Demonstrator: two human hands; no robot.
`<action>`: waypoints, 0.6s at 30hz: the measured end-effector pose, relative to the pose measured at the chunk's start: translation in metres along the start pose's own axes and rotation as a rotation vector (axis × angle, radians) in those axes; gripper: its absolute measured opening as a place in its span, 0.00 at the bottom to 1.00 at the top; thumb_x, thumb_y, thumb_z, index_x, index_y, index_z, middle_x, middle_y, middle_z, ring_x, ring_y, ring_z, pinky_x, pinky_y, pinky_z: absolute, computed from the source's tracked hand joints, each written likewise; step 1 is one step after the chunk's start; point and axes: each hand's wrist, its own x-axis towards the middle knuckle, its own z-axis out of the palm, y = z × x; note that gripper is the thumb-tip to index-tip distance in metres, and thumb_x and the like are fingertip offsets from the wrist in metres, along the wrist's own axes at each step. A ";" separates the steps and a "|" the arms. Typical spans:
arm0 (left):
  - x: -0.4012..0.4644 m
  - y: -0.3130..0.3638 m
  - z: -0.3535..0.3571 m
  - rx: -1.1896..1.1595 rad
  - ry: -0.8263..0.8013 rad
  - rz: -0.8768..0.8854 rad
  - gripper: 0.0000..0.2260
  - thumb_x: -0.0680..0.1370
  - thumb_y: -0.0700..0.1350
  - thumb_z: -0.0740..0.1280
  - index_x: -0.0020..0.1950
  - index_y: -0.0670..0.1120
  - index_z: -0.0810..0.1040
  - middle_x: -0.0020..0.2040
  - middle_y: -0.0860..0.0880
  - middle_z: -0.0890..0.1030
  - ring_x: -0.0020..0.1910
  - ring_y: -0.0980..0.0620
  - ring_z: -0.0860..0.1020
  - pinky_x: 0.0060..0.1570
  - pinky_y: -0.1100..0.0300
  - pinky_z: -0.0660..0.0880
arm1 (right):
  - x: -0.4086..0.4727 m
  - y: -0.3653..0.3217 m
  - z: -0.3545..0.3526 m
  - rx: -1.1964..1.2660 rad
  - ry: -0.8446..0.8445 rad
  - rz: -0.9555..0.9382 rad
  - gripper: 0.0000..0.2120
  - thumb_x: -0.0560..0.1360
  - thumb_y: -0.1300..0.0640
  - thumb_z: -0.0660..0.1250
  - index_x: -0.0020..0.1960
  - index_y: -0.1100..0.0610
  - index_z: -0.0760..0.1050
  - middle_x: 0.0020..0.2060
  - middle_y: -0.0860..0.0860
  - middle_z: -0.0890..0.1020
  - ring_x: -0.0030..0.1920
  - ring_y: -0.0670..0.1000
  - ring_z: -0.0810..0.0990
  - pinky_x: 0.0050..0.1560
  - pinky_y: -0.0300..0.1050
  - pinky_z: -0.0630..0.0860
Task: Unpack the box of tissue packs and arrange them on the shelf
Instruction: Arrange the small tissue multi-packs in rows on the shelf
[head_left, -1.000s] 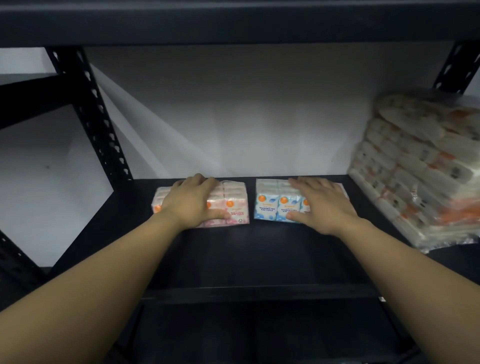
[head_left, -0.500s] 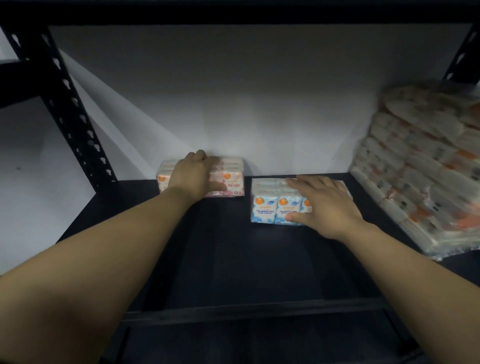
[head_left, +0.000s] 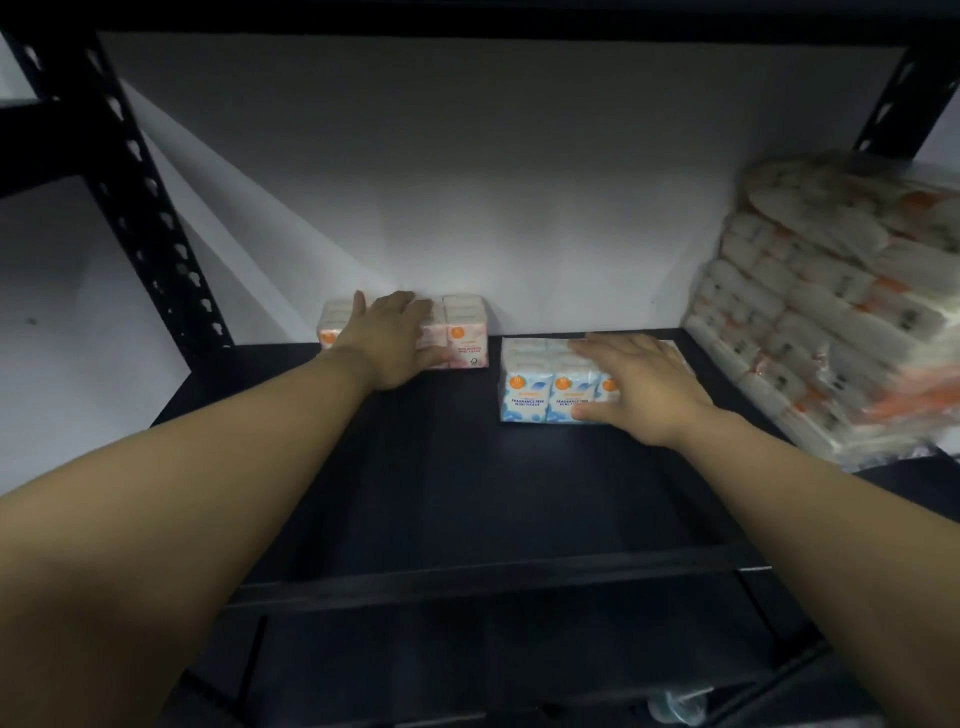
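Left hand (head_left: 392, 338), arm outstretched, lies over the pink pack (head_left: 465, 332) at the shelf's (head_left: 415, 467) back wall, fingers spread, thumb against its front. Right of it, nearer the shelf's front: blue pack (head_left: 540, 384), right hand (head_left: 641, 387) flat on top, fingers straight, thumb at its front. Far right on the shelf, blurred stacked bundles (head_left: 836, 306).

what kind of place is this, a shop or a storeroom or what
Probably a storeroom or stockroom, though a shop's back shelving is possible. It shows a black slotted-metal shelf against a bare white wall, a big plastic-wrapped bulk bundle of tissue packs stacked at the right, and retail mini-tissue multipacks being set out.
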 end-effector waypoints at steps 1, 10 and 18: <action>-0.010 0.000 -0.003 0.005 0.018 0.007 0.40 0.78 0.71 0.58 0.83 0.49 0.56 0.83 0.44 0.59 0.81 0.43 0.57 0.79 0.36 0.46 | -0.001 -0.003 -0.003 -0.018 -0.014 0.013 0.41 0.73 0.37 0.73 0.80 0.41 0.60 0.79 0.45 0.65 0.77 0.51 0.62 0.79 0.52 0.53; -0.125 0.032 -0.006 -0.256 0.031 0.019 0.30 0.78 0.61 0.69 0.76 0.50 0.70 0.77 0.45 0.68 0.74 0.42 0.67 0.77 0.44 0.61 | -0.040 -0.061 0.000 -0.083 0.072 0.220 0.45 0.74 0.34 0.70 0.83 0.44 0.52 0.82 0.57 0.56 0.81 0.60 0.52 0.80 0.66 0.49; -0.222 0.054 0.018 -0.278 -0.018 -0.021 0.30 0.81 0.67 0.58 0.78 0.52 0.70 0.77 0.49 0.69 0.77 0.47 0.66 0.79 0.43 0.57 | -0.131 -0.113 0.024 0.075 0.114 0.203 0.37 0.78 0.29 0.58 0.80 0.48 0.64 0.79 0.50 0.66 0.79 0.54 0.61 0.79 0.58 0.57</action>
